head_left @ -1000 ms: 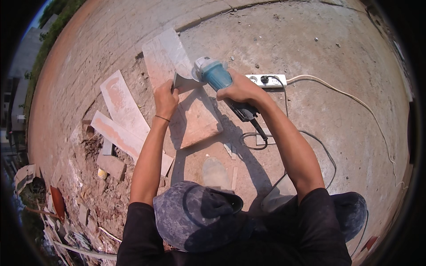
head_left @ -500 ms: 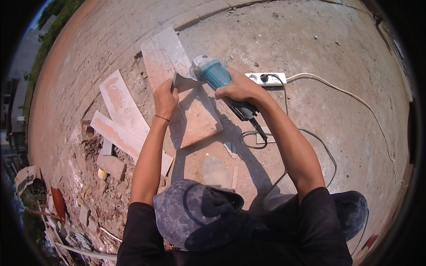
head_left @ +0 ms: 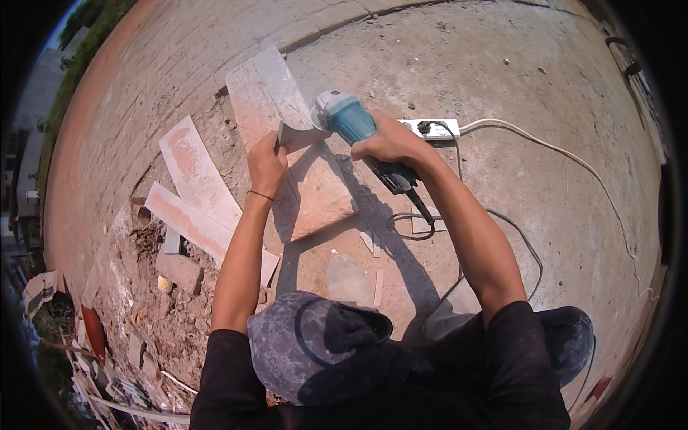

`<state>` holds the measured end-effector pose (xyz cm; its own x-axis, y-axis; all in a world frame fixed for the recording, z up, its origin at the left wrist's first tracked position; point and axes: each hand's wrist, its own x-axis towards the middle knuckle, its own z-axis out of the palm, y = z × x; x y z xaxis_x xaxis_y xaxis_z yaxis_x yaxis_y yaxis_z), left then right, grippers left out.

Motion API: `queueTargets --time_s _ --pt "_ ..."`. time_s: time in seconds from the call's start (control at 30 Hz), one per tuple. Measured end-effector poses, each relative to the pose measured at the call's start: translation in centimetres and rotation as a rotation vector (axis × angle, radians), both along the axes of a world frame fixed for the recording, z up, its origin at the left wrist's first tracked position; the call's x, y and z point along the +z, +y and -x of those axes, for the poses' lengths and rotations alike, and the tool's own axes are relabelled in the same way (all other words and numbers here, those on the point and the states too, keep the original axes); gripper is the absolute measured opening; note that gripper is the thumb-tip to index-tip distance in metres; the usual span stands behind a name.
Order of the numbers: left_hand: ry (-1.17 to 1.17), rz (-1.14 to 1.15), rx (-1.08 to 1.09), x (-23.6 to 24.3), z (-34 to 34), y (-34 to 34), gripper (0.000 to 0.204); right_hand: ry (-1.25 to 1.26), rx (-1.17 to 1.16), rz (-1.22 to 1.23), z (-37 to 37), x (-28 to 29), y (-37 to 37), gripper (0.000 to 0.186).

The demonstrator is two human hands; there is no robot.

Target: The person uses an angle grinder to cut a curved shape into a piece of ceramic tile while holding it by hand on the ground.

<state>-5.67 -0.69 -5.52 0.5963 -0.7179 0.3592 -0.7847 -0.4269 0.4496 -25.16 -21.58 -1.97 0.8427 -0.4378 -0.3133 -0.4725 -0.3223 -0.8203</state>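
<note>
One teal angle grinder (head_left: 352, 120), grey-headed, black-tailed.

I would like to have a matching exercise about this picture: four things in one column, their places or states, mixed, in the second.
1. Teal power tool
2. Curved grey piece
3. White power strip
4. Thin dark band

A. On the ground, holding a black plug
B. In the left hand
C. Around the left wrist
D. Gripped by the right hand

Pairs: 1-D; 2-B; 3-A; 4-C
</note>
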Motion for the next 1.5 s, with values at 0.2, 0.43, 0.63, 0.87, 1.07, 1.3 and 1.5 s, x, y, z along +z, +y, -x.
queueTargets --time_s 0.2,0.43,0.63,0.87,1.07,1.3,1.5 --pt "-0.023 -0.009 -0.014 0.4 0.2 -0.2 0.012 -0.032 0.0 -0.06 -0.1 0.5 1.0 0.089" --pt "0.0 -0.025 0.008 0.5 0.3 0.2 0.013 0.05 0.025 0.069 0.4 1.4 0.7 0.09" --pt "-0.002 -0.072 0.032 0.7 0.2 0.1 0.014 0.154 0.032 0.175 0.1 2.1 -0.2 0.093" --pt "0.002 -0.088 0.02 1.2 0.4 -0.6 0.011 -0.009 0.004 0.051 0.6 -0.5 -1.1 0.092" --pt "-0.023 -0.123 0.029 1.7 0.5 -0.5 0.011 0.042 -0.003 0.048 0.2 0.2 -0.1 0.089" --pt "0.0 -0.103 0.007 1.3 0.2 -0.8 0.011 0.125 -0.003 0.102 0.7 0.2 -1.0 0.092" --pt "-0.017 -0.131 0.017 1.5 0.0 -0.7 0.012 0.016 0.0 0.024 0.4 0.6 -0.1 0.086"
